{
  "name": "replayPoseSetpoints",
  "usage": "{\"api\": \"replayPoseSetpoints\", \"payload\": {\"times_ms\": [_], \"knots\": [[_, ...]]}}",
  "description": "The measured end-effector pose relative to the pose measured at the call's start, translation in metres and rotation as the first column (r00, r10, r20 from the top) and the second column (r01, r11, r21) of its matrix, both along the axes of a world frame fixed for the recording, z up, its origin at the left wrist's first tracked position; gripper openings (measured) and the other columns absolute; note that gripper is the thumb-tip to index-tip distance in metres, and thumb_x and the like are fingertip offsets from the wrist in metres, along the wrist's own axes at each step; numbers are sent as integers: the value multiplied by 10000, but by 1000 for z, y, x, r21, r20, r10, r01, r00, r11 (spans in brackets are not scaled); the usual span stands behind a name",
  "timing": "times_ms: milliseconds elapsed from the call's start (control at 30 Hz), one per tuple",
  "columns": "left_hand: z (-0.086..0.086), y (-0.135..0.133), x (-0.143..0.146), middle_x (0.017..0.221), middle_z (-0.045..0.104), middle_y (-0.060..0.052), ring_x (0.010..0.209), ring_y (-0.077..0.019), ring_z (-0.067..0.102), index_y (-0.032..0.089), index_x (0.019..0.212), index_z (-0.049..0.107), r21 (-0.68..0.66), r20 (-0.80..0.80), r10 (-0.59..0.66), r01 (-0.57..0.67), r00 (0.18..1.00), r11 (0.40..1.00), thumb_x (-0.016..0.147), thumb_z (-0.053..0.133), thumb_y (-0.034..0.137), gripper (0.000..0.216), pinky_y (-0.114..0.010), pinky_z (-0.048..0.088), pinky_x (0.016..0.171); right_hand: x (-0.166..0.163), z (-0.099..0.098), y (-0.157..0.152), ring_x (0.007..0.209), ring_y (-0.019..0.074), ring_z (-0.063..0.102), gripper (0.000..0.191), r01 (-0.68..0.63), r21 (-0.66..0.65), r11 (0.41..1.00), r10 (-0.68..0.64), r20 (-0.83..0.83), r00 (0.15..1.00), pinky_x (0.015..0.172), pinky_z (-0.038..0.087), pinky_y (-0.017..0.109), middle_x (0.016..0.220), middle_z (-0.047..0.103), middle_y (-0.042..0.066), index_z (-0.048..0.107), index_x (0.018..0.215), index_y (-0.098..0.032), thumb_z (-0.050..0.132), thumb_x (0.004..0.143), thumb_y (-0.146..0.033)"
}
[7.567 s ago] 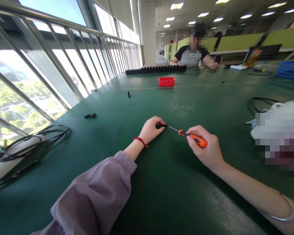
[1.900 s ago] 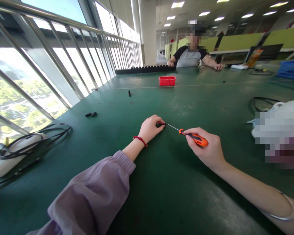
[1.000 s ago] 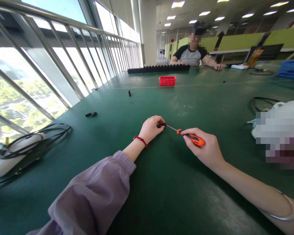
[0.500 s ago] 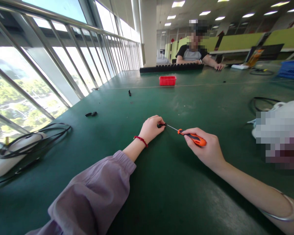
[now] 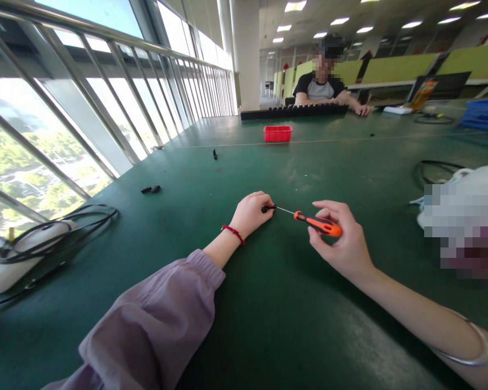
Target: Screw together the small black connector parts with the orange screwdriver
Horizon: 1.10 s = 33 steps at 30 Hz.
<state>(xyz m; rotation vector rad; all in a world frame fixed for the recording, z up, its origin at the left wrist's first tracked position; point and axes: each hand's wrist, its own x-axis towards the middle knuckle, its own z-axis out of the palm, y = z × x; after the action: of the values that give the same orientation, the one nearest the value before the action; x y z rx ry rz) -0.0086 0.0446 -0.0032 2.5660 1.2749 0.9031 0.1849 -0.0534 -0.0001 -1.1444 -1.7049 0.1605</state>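
An orange and black screwdriver [image 5: 323,225] points left, its handle end resting in my right hand [image 5: 347,241]. The thumb and index finger of that hand stand apart from each other, so the hold looks loose. Pinched in the fingers of my left hand [image 5: 252,209] is a small black part [image 5: 268,208], low over the table or on it. The tip of the thin metal shaft meets this part, and the exact contact is too small to make out.
Small black pieces [image 5: 151,189] and another black piece [image 5: 215,154] lie on the green table [image 5: 244,336]. Farther back are a red bin [image 5: 278,134], a long black strip [image 5: 295,112] and a seated person [image 5: 320,86]. Cables [image 5: 61,233] lie left, a white bag [image 5: 467,189] right.
My right fingers have opened from a close grip on the screwdriver handle to a looser one. My left hand has stayed put. The long black strip at the back has shifted right.
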Motion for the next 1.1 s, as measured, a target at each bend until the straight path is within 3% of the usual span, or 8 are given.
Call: {"api": "replayPoseSetpoints", "payload": {"times_ms": [167,300,367,467,633,767,933,1100], "knots": [[0,0,0,815,651,-22,774,-152,605,169,739,621,-2,0,-4,4,1000,1000,719,579,114,72,-274,483,721,-1,0,-2,505,128,497,241,17,-58,998,-14,64,998,580,448,287,562,524,-51,545,985,-223,591,784,-349],[0,-1,0,817,650,-23,771,-151,603,166,741,618,-3,5,-21,21,1000,1000,724,576,118,67,-269,481,709,-1,0,-1,682,158,578,357,1,69,998,-1,2,1000,681,484,320,782,586,11,502,1079,-211,618,748,-274],[1,-1,0,818,649,-24,773,-152,603,166,745,618,-4,0,-28,28,1000,1000,726,576,120,65,-270,481,712,0,-1,0,680,160,567,436,-12,70,997,11,4,1000,665,487,321,767,560,1,477,1122,-212,643,726,-288],[1,-1,0,816,648,-21,780,-154,603,169,744,617,-7,-13,-25,25,1000,1000,724,578,120,66,-273,482,723,0,-2,-1,560,141,519,295,-15,-14,1000,16,59,998,610,465,311,598,532,-43,527,1033,-229,620,769,-322],[1,-1,1,817,646,-21,787,-160,605,172,741,612,-5,-23,-23,23,999,1000,730,576,125,61,-275,480,718,-1,-2,-1,692,170,575,444,20,80,997,-22,19,1000,698,479,353,788,590,7,476,1132,-223,641,726,-294],[1,-2,1,815,646,-23,789,-161,603,171,738,610,5,-31,-28,29,999,1000,730,575,123,60,-275,475,717,0,-2,-1,591,160,543,281,24,-17,1000,-23,67,997,658,460,339,588,539,-40,542,1017,-234,623,769,-341],[2,-1,1,815,645,-22,787,-160,601,170,741,607,3,-34,-33,33,999,999,730,576,119,61,-274,475,717,0,-2,0,708,170,569,451,4,75,997,-2,-19,1000,711,481,354,808,578,15,470,1141,-213,643,728,-269],[1,-1,1,819,648,-22,791,-160,602,172,748,609,4,-36,-26,26,999,1000,729,574,116,68,-278,478,725,0,-2,0,659,159,578,226,-27,-40,999,28,23,999,660,483,329,754,596,7,554,1000,-228,593,791,-306]]}}
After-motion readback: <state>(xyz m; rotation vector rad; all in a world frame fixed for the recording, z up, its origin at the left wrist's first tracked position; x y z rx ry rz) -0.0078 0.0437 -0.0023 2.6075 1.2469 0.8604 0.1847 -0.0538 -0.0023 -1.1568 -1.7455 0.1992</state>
